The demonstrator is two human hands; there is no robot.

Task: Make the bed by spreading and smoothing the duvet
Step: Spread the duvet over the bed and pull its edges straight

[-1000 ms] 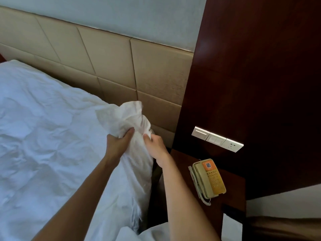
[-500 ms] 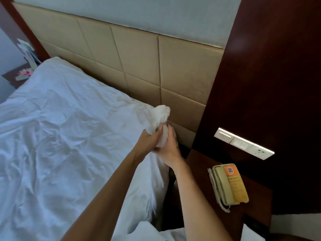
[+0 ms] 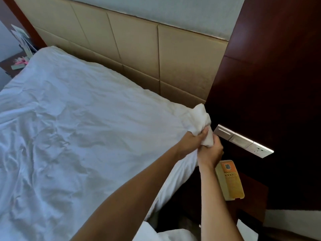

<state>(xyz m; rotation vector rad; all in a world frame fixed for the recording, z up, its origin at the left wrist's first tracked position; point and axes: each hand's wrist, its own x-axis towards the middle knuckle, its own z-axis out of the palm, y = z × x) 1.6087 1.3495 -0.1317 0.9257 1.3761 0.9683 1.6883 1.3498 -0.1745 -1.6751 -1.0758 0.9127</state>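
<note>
A wrinkled white duvet [image 3: 78, 133] covers the bed from the left edge of the view to the padded beige headboard [image 3: 139, 49]. Its near right corner [image 3: 199, 117] is bunched up and lifted off the bed's edge. My left hand [image 3: 192, 141] grips that bunched corner from the left. My right hand [image 3: 211, 152] is closed on the same corner from below, touching the left hand. Both forearms reach in from the bottom of the view.
A dark wooden wall panel [image 3: 269, 84] with a white switch and socket strip [image 3: 243, 140] stands right of the hands. A beige and orange telephone [image 3: 229, 181] lies on the dark nightstand below. Papers and pink items sit on a far-left side table [image 3: 19, 61].
Both hands have pulled the duvet corner rightward and toward the headboard end, bunching it tighter. The duvet now lies flatter across the bed, and the view has swung left.
</note>
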